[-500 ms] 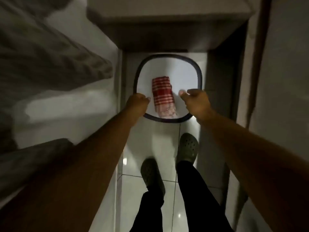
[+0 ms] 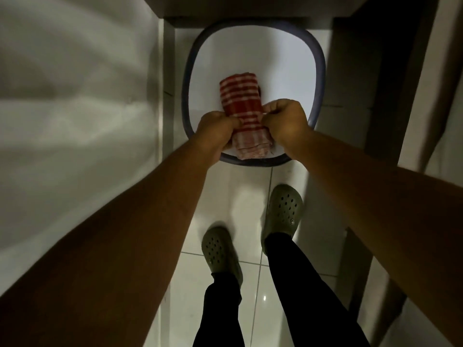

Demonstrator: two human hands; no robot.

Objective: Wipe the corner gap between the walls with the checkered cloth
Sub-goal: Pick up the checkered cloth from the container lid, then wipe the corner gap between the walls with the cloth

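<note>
A folded red-and-white checkered cloth [image 2: 243, 101] lies inside a white basin with a dark blue rim [image 2: 319, 71] on the floor. My left hand [image 2: 215, 128] pinches the cloth's left edge near its lower end. My right hand [image 2: 285, 121] pinches its right edge at the same height. Both hands are over the basin's near side. The cloth's pale lower end sticks out below my fingers. A narrow gap [image 2: 166, 71] runs between the white wall on the left and the floor tiles.
White glossy floor tiles [image 2: 250, 196] run down the narrow passage. My two feet in olive clogs [image 2: 283, 214] stand just behind the basin. A white wall [image 2: 75, 96] is at the left, a dark door frame [image 2: 390, 96] at the right, a ledge overhead.
Both hands let go of the basin's rim and moved inward onto the cloth, gripping it from either side. The view has come closer to the basin.
</note>
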